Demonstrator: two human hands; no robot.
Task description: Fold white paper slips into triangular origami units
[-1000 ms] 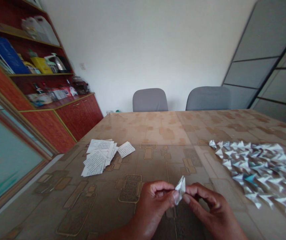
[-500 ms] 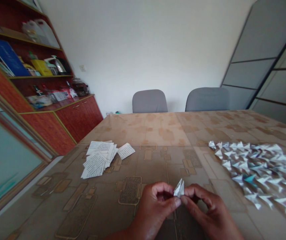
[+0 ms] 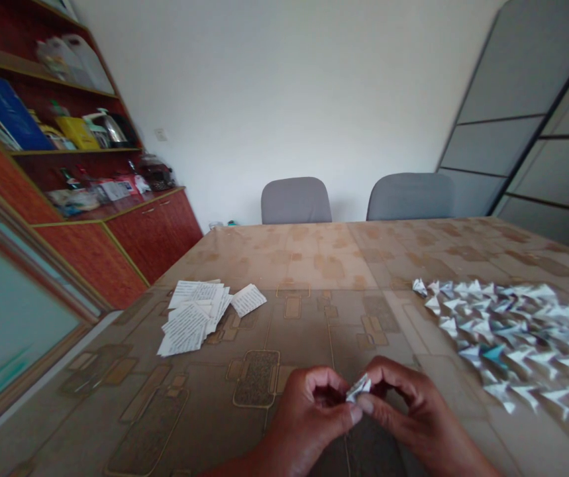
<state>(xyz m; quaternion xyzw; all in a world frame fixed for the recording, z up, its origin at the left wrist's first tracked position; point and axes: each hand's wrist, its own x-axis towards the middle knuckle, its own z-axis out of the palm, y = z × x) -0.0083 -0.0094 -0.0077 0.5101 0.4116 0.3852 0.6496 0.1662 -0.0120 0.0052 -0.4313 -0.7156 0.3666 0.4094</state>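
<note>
Between the fingertips of both hands is a small folded paper piece [image 3: 358, 388], white with printed marks, held just above the near part of the table. My left hand [image 3: 311, 411] pinches its lower left side between thumb and forefinger. On the other side, my right hand [image 3: 408, 404] grips it with thumb and forefinger, and those fingers hide part of it. To the right, several folded paper pieces [image 3: 495, 324] of like size stand in rows, one of them teal [image 3: 493, 354]. Flat printed paper slips [image 3: 187, 328] lie in a loose pile at the left.
A patterned cloth covers the table [image 3: 314, 255]. One slip [image 3: 248, 301] lies just right of the pile. Two grey chairs [image 3: 296, 200] stand at the far edge. A red-brown cabinet [image 3: 150, 232] with shelves is at the left, and a grey sliding-door wardrobe [image 3: 500, 99] at the right.
The folded paper has tilted from pointing upward to leaning right. My right fingers have moved up along it. The whole view has shifted slightly.
</note>
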